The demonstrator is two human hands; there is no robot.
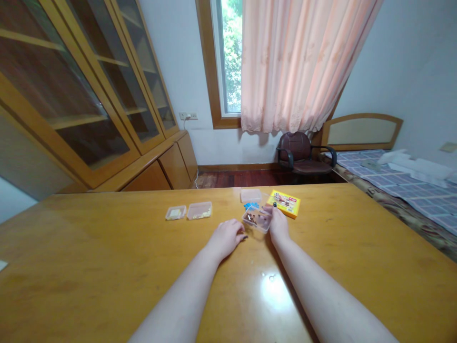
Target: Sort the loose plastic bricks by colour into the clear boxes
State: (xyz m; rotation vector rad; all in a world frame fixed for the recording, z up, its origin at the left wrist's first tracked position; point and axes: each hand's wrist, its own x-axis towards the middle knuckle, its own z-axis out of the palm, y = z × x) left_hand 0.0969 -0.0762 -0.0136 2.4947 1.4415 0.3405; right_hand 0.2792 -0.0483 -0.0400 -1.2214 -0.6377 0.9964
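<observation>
My right hand (279, 224) grips the right side of a clear plastic box (262, 226), which is tilted and holds several small brown pieces (251, 218). Just left of that box, my left hand (228, 235) rests low over the table with its fingers curled. Whether anything sits in those fingers is hidden. Small blue pieces (252, 206) lie behind the held box, in front of another clear box (250, 195). A yellow picture box (290, 205) lies flat beyond my right hand.
Two more clear containers with pale pieces, a smaller one (170, 215) and a larger one (194, 213), stand left on the wooden table (124, 267). Past its far edge are an office chair (300, 150), a bed (421, 190) and a glass-door cabinet (121, 162).
</observation>
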